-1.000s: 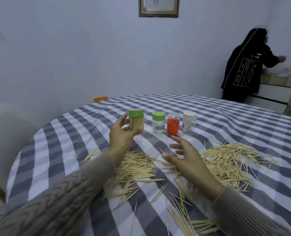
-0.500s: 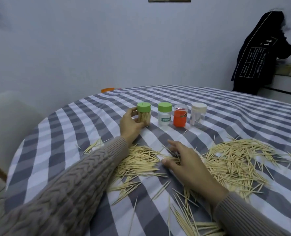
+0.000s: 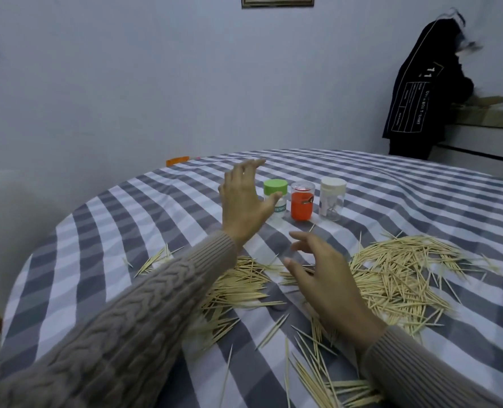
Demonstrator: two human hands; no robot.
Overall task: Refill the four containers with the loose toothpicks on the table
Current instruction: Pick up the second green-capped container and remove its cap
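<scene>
Three small containers stand in a row on the striped tablecloth (image 3: 126, 231): a green-lidded one (image 3: 276, 192), an orange one (image 3: 302, 203) and a clear one with a white lid (image 3: 332, 201). My left hand (image 3: 244, 204) is raised with fingers spread, holding nothing, and covers the spot left of the row. My right hand (image 3: 327, 278) hovers with relaxed fingers over loose toothpicks. A big toothpick pile (image 3: 406, 275) lies to the right, another pile (image 3: 238, 284) lies under my left forearm, and more toothpicks (image 3: 318, 375) lie near the front edge.
A person in a black coat (image 3: 421, 98) stands at a counter at the back right. An orange object (image 3: 177, 161) lies at the table's far edge. A pale chair (image 3: 8, 216) sits at the left.
My left hand set the full green-lidded container down at the left end of the row, let go and rose with fingers spread. My right hand lifted off the toothpicks.
</scene>
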